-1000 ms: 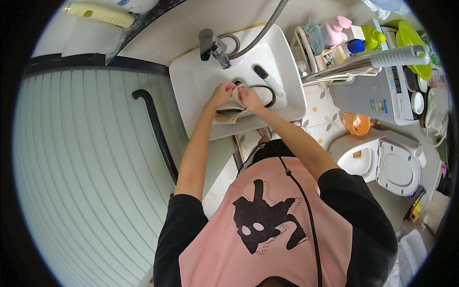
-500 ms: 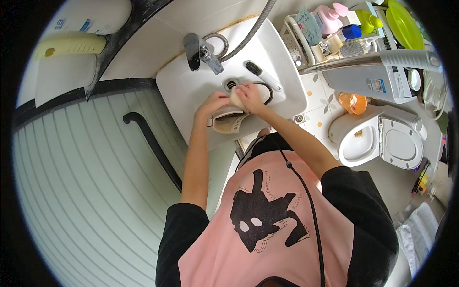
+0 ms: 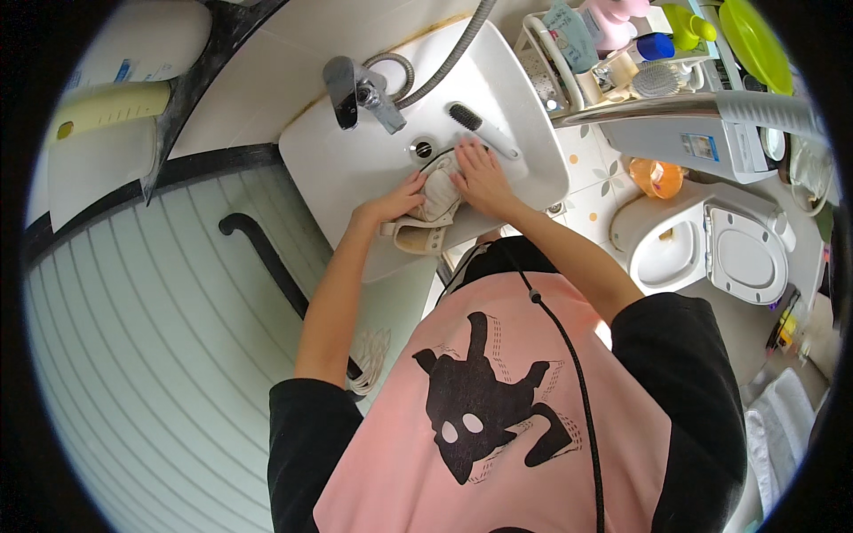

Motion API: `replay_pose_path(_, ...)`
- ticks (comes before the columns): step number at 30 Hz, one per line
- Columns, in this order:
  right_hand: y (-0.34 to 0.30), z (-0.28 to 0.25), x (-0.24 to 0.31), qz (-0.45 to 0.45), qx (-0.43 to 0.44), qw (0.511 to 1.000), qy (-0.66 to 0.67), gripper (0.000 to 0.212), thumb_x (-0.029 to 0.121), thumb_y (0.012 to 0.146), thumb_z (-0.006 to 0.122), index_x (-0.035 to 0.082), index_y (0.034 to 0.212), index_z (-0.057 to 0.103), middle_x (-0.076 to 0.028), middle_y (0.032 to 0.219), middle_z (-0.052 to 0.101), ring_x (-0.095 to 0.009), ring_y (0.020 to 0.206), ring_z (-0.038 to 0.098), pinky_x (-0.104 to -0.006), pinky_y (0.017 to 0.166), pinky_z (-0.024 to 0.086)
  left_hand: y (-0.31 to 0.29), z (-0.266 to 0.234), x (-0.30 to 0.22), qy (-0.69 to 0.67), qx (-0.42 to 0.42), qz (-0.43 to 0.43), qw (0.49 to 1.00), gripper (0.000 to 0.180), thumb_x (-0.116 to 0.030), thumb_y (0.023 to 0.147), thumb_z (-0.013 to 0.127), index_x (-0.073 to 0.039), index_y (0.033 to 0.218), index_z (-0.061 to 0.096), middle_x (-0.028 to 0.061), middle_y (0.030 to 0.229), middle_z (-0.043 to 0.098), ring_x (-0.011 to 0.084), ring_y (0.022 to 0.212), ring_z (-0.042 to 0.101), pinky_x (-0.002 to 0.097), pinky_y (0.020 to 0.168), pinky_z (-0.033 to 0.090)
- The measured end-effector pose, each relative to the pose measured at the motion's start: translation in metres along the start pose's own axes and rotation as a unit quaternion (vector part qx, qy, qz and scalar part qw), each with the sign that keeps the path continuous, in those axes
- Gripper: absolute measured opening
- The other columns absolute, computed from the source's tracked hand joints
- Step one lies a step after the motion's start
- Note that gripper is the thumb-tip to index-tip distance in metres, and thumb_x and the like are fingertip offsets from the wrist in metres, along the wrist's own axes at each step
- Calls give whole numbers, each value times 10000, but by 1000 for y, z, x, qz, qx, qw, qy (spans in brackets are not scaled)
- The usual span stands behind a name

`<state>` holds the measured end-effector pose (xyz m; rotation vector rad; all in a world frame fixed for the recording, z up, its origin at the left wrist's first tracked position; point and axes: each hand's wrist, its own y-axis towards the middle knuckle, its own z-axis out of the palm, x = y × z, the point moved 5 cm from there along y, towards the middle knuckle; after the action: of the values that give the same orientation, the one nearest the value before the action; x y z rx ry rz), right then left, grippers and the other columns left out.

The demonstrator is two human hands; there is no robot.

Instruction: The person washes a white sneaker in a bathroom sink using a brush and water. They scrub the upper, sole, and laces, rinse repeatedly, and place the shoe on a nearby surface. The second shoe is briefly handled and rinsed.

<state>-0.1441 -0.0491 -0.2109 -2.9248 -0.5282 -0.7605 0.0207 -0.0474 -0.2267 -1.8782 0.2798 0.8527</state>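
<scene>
An off-white shoe (image 3: 437, 197) lies in the white washbasin (image 3: 533, 186), its toe toward the drain. Its opening and a flap with eyelets face me, and no lace runs through them. A dark line edges its toe. My left hand (image 3: 395, 202) holds the shoe's left side, fingertips against the pale upper. From the right, my right hand (image 3: 482, 180) curves over the toe, its fingers slightly apart. The palm sides of both hands are hidden.
A black-bristled brush (image 3: 484, 131) lies in the basin's right part. Behind the drain (image 3: 422, 148) stands a chrome faucet (image 3: 355, 95). Pale laces (image 3: 369, 360) hang by the black handle (image 3: 267, 258) at left. A toiletry rack (image 3: 569, 75) and a toilet (image 3: 680, 253) are at right.
My right hand has gone from bunched over a pale lump to spread along the shoe's toe side. The shoe has turned, showing its eyelet flap. My left hand stays at its left side.
</scene>
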Motion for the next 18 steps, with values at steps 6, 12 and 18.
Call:
replay_pose_path(6, 3, 24, 47, -67, 15, 996, 57, 488, 315, 799, 471, 65, 1210, 390, -117, 1274, 365, -319, 1218, 269, -429, 990, 222, -6, 28, 27, 133, 0, -73, 988, 701, -258, 750, 456, 6, 1317, 139, 209, 1383, 62, 333, 1278, 100, 401, 1025, 152)
replay_pose_path(12, 5, -2, 3, -84, 23, 996, -3, 596, 369, 780, 490, 9, 1233, 346, -125, 1296, 328, -289, 1245, 222, -438, 1004, 164, -29, 8, -1, 53, -198, -101, 974, 751, -313, 727, 503, -8, 1315, 148, 191, 1384, 89, 289, 1287, 108, 446, 1015, 144)
replay_pose_path(18, -16, 29, 27, -158, 115, 978, 75, 566, 224, 769, 504, 3, 1252, 308, -118, 1330, 288, -301, 1250, 217, -436, 1005, 185, -10, 29, -19, -90, -108, 74, 987, 760, -188, 706, 627, -19, 1313, 201, 172, 1366, 181, 233, 1242, 235, 334, 991, 236)
